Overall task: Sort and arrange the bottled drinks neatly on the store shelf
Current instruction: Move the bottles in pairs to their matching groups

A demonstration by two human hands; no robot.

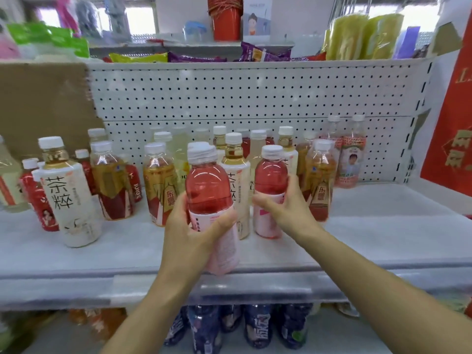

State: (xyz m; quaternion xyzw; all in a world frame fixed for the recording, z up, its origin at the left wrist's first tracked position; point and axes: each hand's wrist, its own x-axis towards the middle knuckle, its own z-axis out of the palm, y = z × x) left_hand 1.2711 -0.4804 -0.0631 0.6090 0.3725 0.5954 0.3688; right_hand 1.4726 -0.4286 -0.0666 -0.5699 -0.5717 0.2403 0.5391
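bottled drinks crowd the white shelf [383, 226] of a small store, backed by a white pegboard panel [255, 93]. above the panel sits an upper ledge with snack packets [263, 53] and a red cup stack [226, 19]; a red banner [452, 129] hangs to the right of the panel, and brown cardboard [43, 103] covers its left end. below the shelf stand dark-labelled bottles [258, 325].

against the panel, pale yellow drinks and amber tea bottles with red-and-gold labels [112, 182] stand in loose rows, all upright and capped white. a white-labelled tea bottle [69, 198] stands forward of them at the left, near the shelf's front, and two pink-labelled bottles [350, 154] stand right against the panel on the right.

the left hand [194, 226] is wrapped around a pink drink bottle [209, 190], held clear of the shelf near its front edge and tilted slightly. the right hand [283, 203] is curled around a second pink bottle [270, 182] that stands upright on the shelf just beside the first, in front of another white-labelled tea bottle [236, 175].
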